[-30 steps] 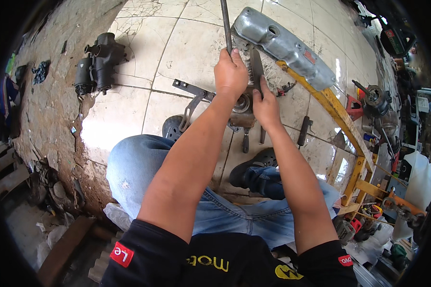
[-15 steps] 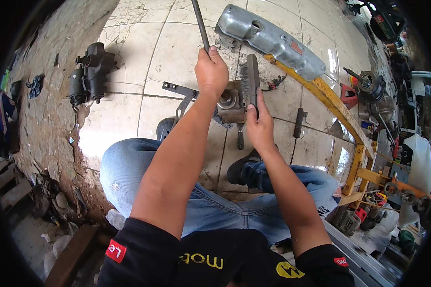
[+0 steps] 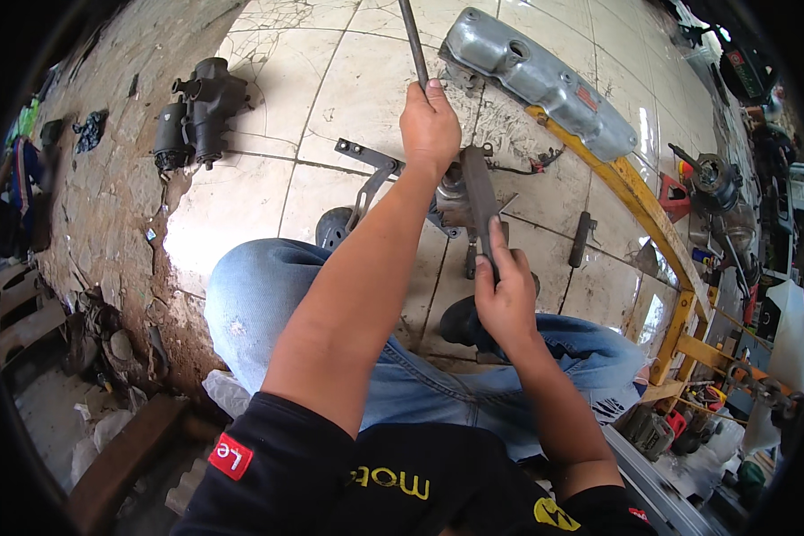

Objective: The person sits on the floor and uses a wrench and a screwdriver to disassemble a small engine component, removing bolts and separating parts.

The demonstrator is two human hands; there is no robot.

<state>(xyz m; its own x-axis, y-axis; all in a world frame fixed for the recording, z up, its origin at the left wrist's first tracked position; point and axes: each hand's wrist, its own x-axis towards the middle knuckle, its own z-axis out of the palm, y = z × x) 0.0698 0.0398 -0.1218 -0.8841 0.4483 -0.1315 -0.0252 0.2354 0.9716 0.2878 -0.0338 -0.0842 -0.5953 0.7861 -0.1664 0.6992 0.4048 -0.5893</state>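
Observation:
My left hand [image 3: 431,129] is closed around a long, dark metal rod [image 3: 414,43] that points up and away from me. My right hand [image 3: 507,295] grips a wire brush [image 3: 481,192] by its narrow end. The brush's back faces up, and its head lies over a greasy metal housing [image 3: 453,204] with a round boss, between my feet. My left forearm and the brush hide much of that housing. A dark bracket arm [image 3: 366,156] with holes sticks out to its left. Whether the rod joins the housing is hidden by my hand.
A silver valve cover [image 3: 536,80] lies at the far right beside a yellow metal frame [image 3: 630,192]. A dark pump-like part [image 3: 201,114] sits far left near the tile edge. A black-handled tool [image 3: 582,239] lies right of the brush. Clutter lines the right side.
The wire brush has come toward me and tilted, so its back now shows over the housing where its bristles showed before. The whole view has shifted; my left hand still holds the rod.

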